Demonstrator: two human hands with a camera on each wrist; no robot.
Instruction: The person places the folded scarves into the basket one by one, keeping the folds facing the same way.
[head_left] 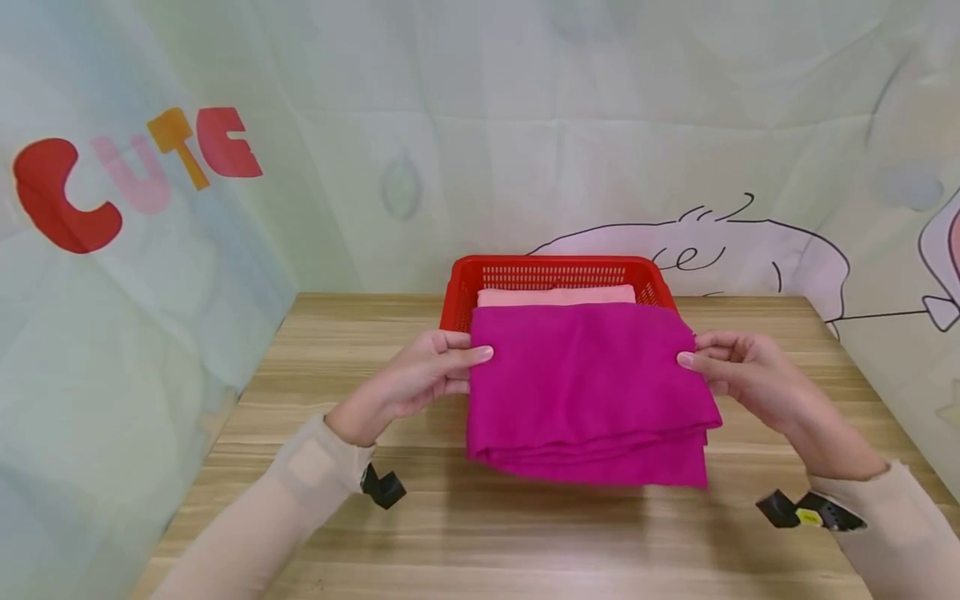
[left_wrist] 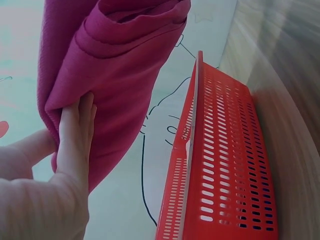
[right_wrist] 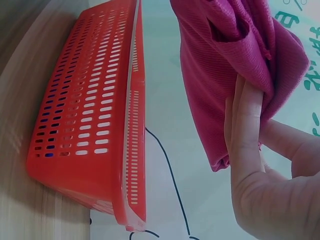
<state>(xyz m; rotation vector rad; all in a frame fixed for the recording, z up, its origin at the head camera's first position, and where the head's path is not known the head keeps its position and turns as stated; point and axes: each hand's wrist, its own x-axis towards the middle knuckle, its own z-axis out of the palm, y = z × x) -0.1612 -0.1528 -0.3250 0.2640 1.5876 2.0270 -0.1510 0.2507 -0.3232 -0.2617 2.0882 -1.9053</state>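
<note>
The left hand [head_left: 420, 379] is pinching the left edge of the folded magenta cloth [head_left: 588, 392], thumb on top and fingers underneath. The cloth is hanging above the table [head_left: 525, 533], just in front of the red basket [head_left: 555, 271], where a pink cloth [head_left: 557, 295] is lying. The right hand [head_left: 750, 375] is pinching the right edge likewise.

Pink cloth [head_left: 556, 295] mostly behind magenta cloth [head_left: 585, 392]

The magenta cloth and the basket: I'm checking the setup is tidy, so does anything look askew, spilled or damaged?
Nothing stands out. The folded magenta cloth is held level between the left hand and right hand, in front of the red basket. The basket sits upright on the table, a pink cloth flat inside.
</note>
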